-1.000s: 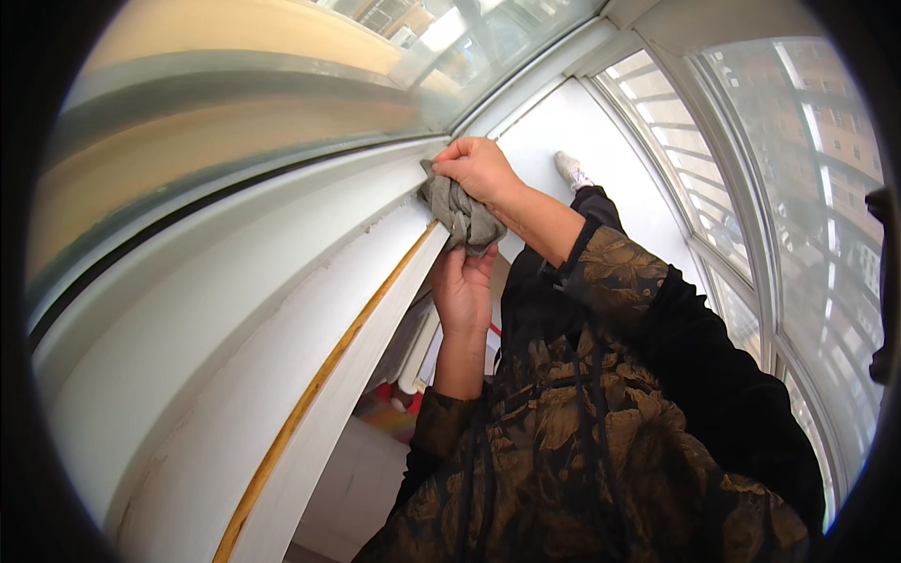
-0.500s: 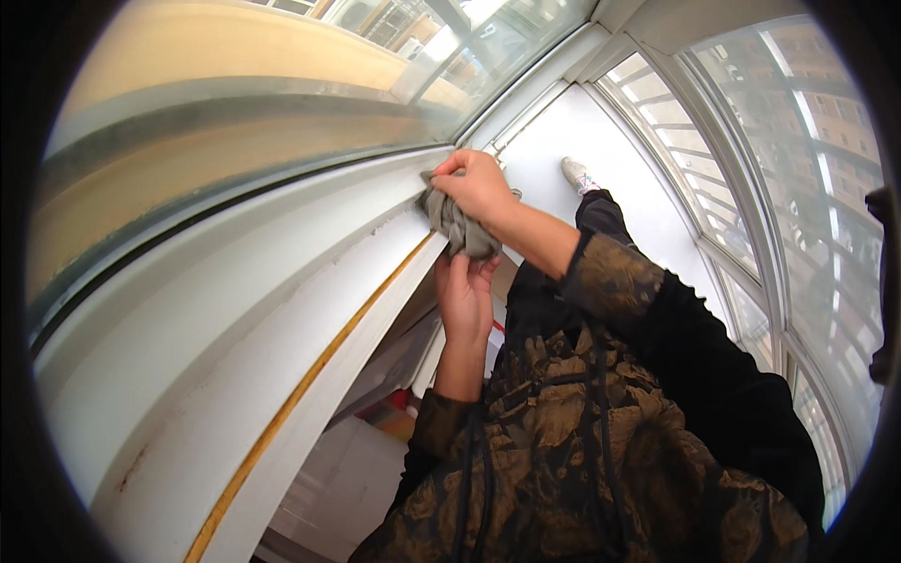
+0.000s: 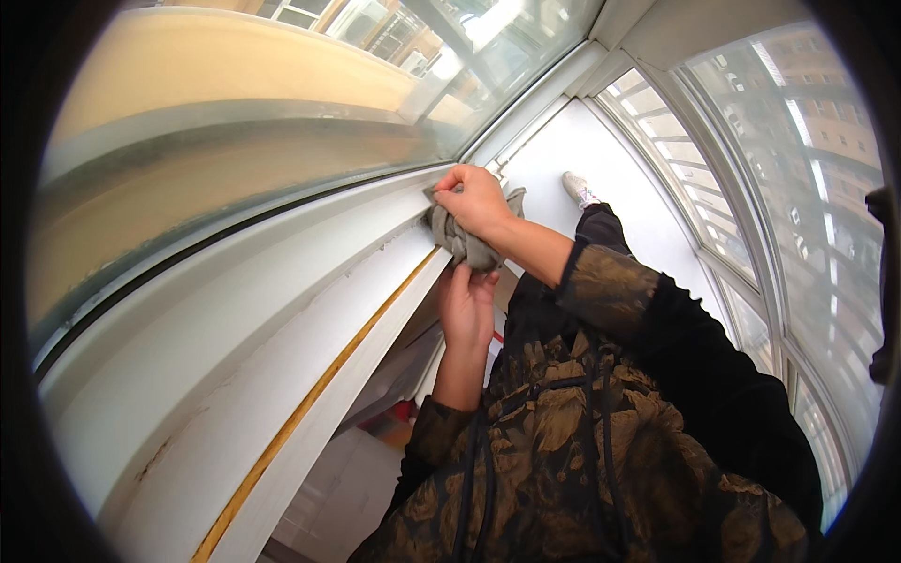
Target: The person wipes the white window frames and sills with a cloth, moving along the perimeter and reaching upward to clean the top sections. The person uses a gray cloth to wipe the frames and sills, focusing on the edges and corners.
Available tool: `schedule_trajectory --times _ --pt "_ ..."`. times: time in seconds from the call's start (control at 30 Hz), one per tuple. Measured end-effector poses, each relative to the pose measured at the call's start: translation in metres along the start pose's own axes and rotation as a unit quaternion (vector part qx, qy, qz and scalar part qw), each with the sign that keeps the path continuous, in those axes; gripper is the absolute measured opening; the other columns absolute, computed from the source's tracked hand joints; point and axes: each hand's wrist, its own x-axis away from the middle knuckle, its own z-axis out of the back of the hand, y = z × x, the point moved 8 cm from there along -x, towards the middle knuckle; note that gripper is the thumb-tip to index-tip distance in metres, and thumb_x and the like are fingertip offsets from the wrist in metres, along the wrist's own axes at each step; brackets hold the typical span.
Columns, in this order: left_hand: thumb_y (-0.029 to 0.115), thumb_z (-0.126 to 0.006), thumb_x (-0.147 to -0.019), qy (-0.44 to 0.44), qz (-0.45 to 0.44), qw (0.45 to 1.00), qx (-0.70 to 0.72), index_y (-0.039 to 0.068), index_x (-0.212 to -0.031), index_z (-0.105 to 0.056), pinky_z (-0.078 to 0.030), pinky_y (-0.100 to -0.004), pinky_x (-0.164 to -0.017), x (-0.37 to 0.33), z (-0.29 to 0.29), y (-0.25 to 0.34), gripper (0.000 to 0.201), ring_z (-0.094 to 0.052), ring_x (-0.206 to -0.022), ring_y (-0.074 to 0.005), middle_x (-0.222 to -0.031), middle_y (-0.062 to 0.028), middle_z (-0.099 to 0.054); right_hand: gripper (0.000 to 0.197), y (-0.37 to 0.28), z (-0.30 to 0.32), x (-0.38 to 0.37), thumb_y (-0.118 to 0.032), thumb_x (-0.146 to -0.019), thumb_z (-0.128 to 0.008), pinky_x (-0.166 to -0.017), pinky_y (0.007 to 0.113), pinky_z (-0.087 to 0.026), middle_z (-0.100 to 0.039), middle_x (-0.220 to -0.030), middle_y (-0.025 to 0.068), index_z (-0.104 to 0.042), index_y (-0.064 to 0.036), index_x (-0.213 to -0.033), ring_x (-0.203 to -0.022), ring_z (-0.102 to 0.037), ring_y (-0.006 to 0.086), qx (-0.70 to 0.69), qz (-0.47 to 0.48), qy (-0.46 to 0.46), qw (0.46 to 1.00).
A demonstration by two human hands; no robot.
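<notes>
A crumpled grey cloth (image 3: 462, 246) lies against the far end of the white window frame (image 3: 282, 310), at the frame's inner edge. My right hand (image 3: 481, 205) is on top of the cloth, thumb and fingers pinching its upper part. Just below, my left hand (image 3: 466, 302) has its fingers closed on the cloth's lower edge; the fingertips are partly hidden behind the folds. Along the sill beside the hands runs a yellow-brown strip (image 3: 319, 394). Dark marks (image 3: 155, 460) show on the white sill surface.
A large window pane (image 3: 263, 122) rises on the left, with buildings beyond. Curved-looking glazed panels (image 3: 788, 169) stand on the right. My shoed foot (image 3: 577, 188) rests on a white surface (image 3: 544, 145). Below the sill sit white and red items (image 3: 394, 424).
Both hands and the cloth appear slightly lower in view, together with the window frame. The grip on the cloth looks the same.
</notes>
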Motion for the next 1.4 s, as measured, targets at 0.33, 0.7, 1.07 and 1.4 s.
schedule_trajectory --times 0.33,0.7,1.07,1.4 --pt "0.017 -0.049 -0.108 -0.040 0.000 0.999 0.025 0.011 -0.143 -0.048 -0.050 -0.0349 -0.085 0.021 -0.003 0.008 0.035 -0.059 -0.116 -0.0166 -0.140 -0.0031 -0.057 0.012 -0.033 0.001 0.027 -0.013 -0.081 -0.071 -0.078 0.040 -0.056 -0.073 -0.085 0.0172 -0.071 -0.0021 -0.086 -0.083 -0.072 0.0328 -0.053 0.115 0.014 0.992" --pt "0.022 -0.052 -0.108 0.025 0.086 0.995 0.050 0.011 -0.131 -0.058 -0.047 -0.0318 -0.075 -0.018 0.012 -0.024 0.026 -0.060 -0.095 -0.0137 -0.117 -0.0013 -0.067 0.015 0.022 -0.001 -0.008 -0.018 -0.081 -0.074 -0.079 0.038 -0.056 -0.074 -0.086 0.0125 -0.073 -0.0045 -0.087 -0.084 -0.072 0.0281 0.043 -0.022 0.038 0.998" --pt "0.020 -0.049 -0.109 0.036 0.102 0.992 0.059 0.012 -0.138 -0.054 -0.045 -0.0320 -0.079 -0.001 0.001 -0.010 0.031 -0.058 -0.105 -0.0131 -0.128 -0.0004 -0.063 0.018 -0.009 0.007 0.014 -0.017 -0.081 -0.076 -0.080 0.036 -0.055 -0.074 -0.085 0.0110 -0.073 -0.0013 -0.089 -0.083 -0.070 0.0233 -0.045 -0.085 0.026 0.995" --pt "0.018 -0.057 -0.105 0.010 0.075 0.997 0.013 0.014 -0.123 -0.061 -0.045 -0.0301 -0.071 -0.007 0.011 -0.013 0.019 -0.060 -0.095 -0.0120 -0.117 0.0021 -0.067 0.016 0.037 0.006 -0.009 -0.021 -0.081 -0.075 -0.083 0.040 -0.056 -0.075 -0.089 0.0141 -0.074 -0.0060 -0.086 -0.087 -0.072 0.0303 0.022 -0.079 0.047 0.996"
